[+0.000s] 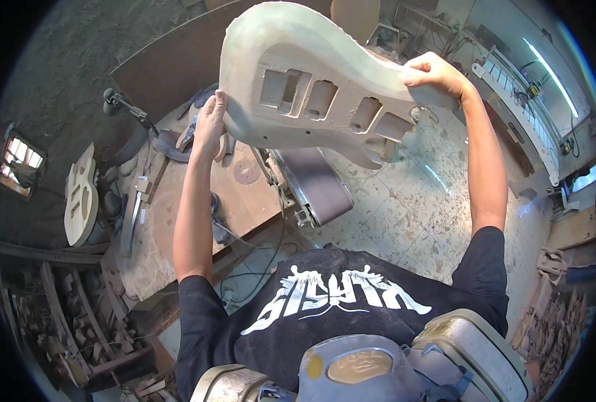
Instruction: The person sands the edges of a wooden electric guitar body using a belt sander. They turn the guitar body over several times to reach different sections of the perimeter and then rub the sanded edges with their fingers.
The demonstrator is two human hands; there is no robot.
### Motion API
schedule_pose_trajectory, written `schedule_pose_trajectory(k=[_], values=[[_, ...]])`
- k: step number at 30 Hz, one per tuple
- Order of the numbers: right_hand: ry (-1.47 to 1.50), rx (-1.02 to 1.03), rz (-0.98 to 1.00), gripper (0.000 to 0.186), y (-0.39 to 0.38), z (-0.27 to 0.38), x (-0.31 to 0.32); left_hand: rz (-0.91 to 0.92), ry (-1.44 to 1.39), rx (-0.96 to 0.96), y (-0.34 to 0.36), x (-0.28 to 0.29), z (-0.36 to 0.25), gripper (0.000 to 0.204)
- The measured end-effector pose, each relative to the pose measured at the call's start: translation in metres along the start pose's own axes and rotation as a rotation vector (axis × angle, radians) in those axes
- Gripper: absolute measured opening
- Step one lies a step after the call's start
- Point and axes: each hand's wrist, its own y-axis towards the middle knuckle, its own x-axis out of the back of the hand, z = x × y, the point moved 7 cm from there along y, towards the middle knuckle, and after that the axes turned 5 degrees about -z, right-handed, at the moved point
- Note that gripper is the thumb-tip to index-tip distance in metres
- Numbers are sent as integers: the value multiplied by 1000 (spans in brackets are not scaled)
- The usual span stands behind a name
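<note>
A pale, dusty electric guitar body [291, 60], with several routed rectangular cavities, is held up and tilted in the upper middle. My left hand [211, 120] grips its left edge, fingers upright along the side. My right hand [435, 80] is closed over the upper edge at the right, thumb and fingers on the wood. Below the body is a belt sander [313, 191] with a wide dark belt, beside a wooden workbench [237, 201].
A second guitar body [80, 201] leans at the bench's left, near a metal straight bar [131, 221]. A curved board [164, 47] stands behind. Stacked wood scraps [70, 315] fill the lower left. A long machine [519, 114] lines the right wall beside the dusty floor [391, 214].
</note>
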Motion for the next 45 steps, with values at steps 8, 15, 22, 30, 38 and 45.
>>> schedule_pose_trajectory(k=[8, 15, 22, 30, 38, 45], values=[[-37, 28, -58, 39, -8, 11, 1, 27, -120, 23, -3, -8, 3, 67], [-127, 54, -95, 41, -13, 22, 4, 64, -181, 27, -3, -15, 3, 75], [-308, 339, -338, 48, -46, 59, -12, 59, -639, 26, 9, -14, 11, 79], [-887, 629, -587, 62, -90, 13, -120, 334, -837, -51, -4, 7, 51, 30], [-703, 429, -515, 85, -94, -73, -180, 60, -470, 87, -20, -3, 106, 56], [-658, 418, -446, 86, -82, -95, -188, 42, -409, 120, -31, -7, 124, 73]])
